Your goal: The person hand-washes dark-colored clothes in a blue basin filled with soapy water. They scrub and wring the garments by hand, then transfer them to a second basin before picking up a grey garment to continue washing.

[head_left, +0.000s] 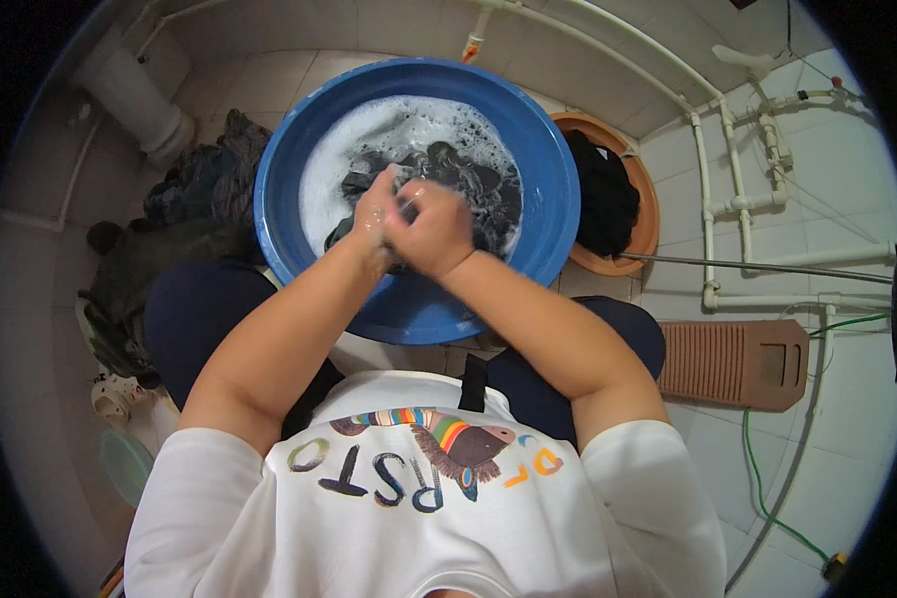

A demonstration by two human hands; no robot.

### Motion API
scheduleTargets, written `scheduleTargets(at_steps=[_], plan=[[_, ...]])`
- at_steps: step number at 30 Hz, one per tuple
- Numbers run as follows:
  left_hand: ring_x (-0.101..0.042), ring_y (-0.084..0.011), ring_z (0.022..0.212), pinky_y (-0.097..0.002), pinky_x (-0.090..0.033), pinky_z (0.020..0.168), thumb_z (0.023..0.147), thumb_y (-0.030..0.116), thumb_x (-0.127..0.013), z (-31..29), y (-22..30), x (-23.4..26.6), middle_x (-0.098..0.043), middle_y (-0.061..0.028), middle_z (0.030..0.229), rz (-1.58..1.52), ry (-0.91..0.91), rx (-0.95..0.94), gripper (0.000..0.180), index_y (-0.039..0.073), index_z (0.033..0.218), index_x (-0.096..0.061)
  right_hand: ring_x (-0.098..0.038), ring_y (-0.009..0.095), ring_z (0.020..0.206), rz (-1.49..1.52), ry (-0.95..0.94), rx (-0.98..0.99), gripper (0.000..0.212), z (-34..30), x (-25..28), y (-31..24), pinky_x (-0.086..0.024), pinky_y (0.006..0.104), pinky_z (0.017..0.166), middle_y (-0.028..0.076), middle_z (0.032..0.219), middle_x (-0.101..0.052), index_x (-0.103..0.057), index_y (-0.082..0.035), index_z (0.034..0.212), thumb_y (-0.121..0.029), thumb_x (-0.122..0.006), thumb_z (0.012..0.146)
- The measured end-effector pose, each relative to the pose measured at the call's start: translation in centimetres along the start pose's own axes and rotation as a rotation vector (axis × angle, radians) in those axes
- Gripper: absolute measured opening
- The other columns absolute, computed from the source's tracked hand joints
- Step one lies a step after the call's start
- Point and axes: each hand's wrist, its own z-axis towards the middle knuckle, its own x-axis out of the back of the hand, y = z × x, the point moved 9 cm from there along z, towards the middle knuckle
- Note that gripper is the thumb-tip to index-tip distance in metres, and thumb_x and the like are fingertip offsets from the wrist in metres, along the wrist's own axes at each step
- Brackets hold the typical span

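In a large blue basin [284, 189] between my knees, dark wet clothing [488, 199] lies in water thick with white suds [344, 149]. Above the cloth my two hands meet, wet and flecked with foam. My left hand [377, 207] is seen edge-on, with its fingers mostly hidden. Curled and smeared by motion, my right hand [434, 227] presses against the left. Whether any fabric is between them is hidden.
A brown tub [650, 214] with black clothing [606, 194] stands right of the basin. Dark clothes [209, 184] are heaped at left. A ribbed washboard [720, 364] rests by my right knee. White pipes [703, 199] run along the wall; a green hose [757, 468] trails at right.
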Motion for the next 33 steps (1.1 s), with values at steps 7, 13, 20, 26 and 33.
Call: scheduleTargets(at_steps=[7, 13, 20, 26, 33], plan=[[-0.057, -0.0213, 0.081, -0.0322, -0.048, 0.074, 0.082, 0.031, -0.056, -2.0, 0.9, -3.4, -0.058, -0.0093, 0.094, 0.095, 0.098, -0.022, 0.035, 0.003, 0.103, -0.052, -0.057, 0.036, 0.074, -0.215, 0.109, -0.352, 0.026, 0.6, 1.5, 10.4, -0.046, 0.0423, 0.066, 0.016, 0.08, -0.06, -0.06, -0.006, 0.074, -0.032, -0.056, 0.076], [-0.055, -0.0217, 0.091, -0.0304, -0.047, 0.074, 0.068, 0.029, -0.071, -1.1, 5.6, -4.7, -0.055, -0.0112, 0.101, 1.617, -0.16, -0.241, 0.053, 0.003, 0.111, -0.052, -0.056, 0.02, 0.067, 0.191, -0.28, -0.492, 0.04, 3.2, 1.1, 11.6, -0.043, 0.0346, 0.063, 0.011, 0.074, -0.062, -0.062, -0.001, 0.072, -0.039, -0.054, 0.083], [-0.054, -0.0168, 0.092, -0.0275, -0.041, 0.083, 0.068, 0.013, -0.062, -2.3, 7.3, -6.8, -0.054, -0.008, 0.104, 0.722, -0.378, -0.232, 0.043, 0.004, 0.109, -0.052, -0.052, 0.012, 0.081, 0.651, -0.352, -0.428, 0.047, 2.5, 0.8, 10.3, -0.042, 0.0257, 0.076, 0.008, 0.09, -0.059, -0.057, -0.001, 0.097, -0.042, -0.065, 0.076], [-0.056, -0.0259, 0.098, -0.0409, -0.04, 0.093, 0.084, 0.032, -0.051, -2.6, 12.1, -5.7, -0.057, -0.0124, 0.109, -0.137, -0.258, -0.271, 0.031, 0.003, 0.09, -0.06, -0.041, 0.031, 0.117, -0.335, -0.727, -0.287, 0.054, -3.3, -1.7, 16.2, -0.031, 0.0327, 0.099, 0.019, 0.128, -0.041, -0.046, -0.007, 0.123, -0.02, -0.061, 0.073], [-0.058, -0.0268, 0.094, -0.0403, -0.043, 0.09, 0.08, 0.052, -0.052, 0.4, 5.3, -0.7, -0.06, -0.0122, 0.104, -0.007, 0.052, -0.093, 0.052, 0.005, 0.102, -0.058, -0.056, 0.015, 0.09, 0.81, -0.188, -0.472, 0.035, 2.4, 1.5, 8.2, -0.045, 0.0257, 0.081, 0.008, 0.1, -0.059, -0.055, -0.002, 0.11, -0.005, -0.049, 0.075]])
